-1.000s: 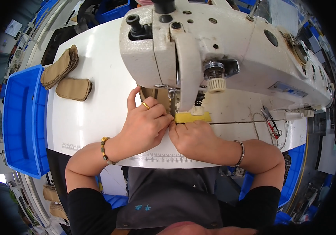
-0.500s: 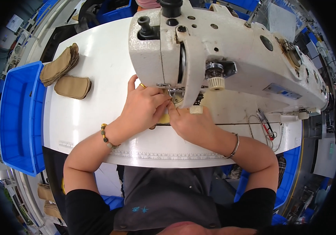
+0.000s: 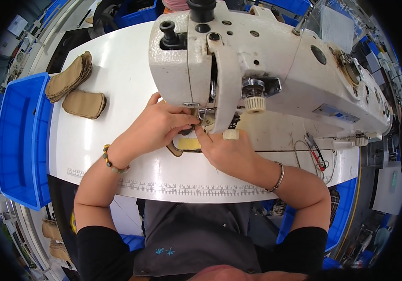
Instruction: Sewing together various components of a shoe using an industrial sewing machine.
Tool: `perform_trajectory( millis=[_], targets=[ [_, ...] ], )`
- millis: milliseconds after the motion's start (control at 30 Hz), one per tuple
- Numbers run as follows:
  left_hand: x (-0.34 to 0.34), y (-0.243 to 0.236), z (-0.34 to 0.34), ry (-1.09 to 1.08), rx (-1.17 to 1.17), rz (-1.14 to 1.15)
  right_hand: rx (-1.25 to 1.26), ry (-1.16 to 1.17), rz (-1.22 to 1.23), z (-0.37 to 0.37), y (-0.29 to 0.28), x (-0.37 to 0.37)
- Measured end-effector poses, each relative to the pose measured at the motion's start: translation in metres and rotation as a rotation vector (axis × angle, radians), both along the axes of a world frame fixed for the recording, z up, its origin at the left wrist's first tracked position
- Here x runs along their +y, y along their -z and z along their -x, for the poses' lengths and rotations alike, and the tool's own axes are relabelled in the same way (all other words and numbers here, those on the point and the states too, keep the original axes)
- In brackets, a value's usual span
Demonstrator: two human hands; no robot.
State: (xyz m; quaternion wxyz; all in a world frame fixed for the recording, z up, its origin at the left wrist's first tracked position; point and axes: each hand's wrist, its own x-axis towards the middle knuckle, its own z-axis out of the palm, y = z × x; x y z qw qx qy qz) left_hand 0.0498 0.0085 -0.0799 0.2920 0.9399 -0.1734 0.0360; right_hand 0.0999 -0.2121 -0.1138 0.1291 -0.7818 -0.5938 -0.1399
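Note:
A white sewing machine [image 3: 177, 75] stands over the table, its presser foot [image 3: 205, 114] low in front of me. My left hand [image 3: 158, 124] is closed, fingertips pressed together just left of the foot. Under them shows a small dark patch [image 3: 186, 131], too covered to name. My right hand [image 3: 226, 147] is closed too, its index finger reaching to the same spot from the right. Whatever the fingertips hold there is hidden. Below the left hand peeks the rounded edge of a tan fabric piece [image 3: 174, 149], beside a yellow plate [image 3: 189, 144] in the machine bed.
Two stacks of tan oval fabric pieces, a taller one [image 3: 70, 78] and a lower one [image 3: 84, 104], lie at the far left. A blue bin [image 3: 20, 140] stands beyond the table's left edge. Red-and-black thread snips [image 3: 316, 152] lie at the right. A ruler strip [image 3: 177, 189] runs along the front edge.
My left hand has shifted slightly left and lower, uncovering the yellow plate, the dark patch and more of the tan piece. My right hand has barely moved.

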Motion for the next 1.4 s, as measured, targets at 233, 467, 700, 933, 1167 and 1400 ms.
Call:
perform_trajectory(
  millis=[233, 467, 700, 933, 1167, 1400],
  targets=[
    [-0.006, 0.003, 0.000, 0.027, -0.054, -0.131, 0.013, -0.025, -0.144, -0.001, 0.007, 0.001],
    [-0.010, 0.002, 0.002, -0.012, -0.053, -0.136, -0.015, 0.033, -0.016, 0.002, 0.000, 0.001],
    [-0.024, 0.003, 0.002, -0.165, -0.129, -0.202, -0.172, 0.046, -0.049, -0.008, 0.005, 0.003],
    [-0.029, 0.001, 0.005, -0.202, -0.153, -0.218, 0.024, 0.086, -0.010, -0.003, -0.003, 0.002],
    [-0.029, 0.005, 0.005, -0.215, -0.182, -0.225, 0.029, 0.102, 0.052, -0.005, -0.005, 0.004],
    [-0.023, 0.006, 0.005, -0.194, -0.157, -0.186, -0.022, 0.128, 0.107, -0.008, 0.001, 0.003]
  ],
)
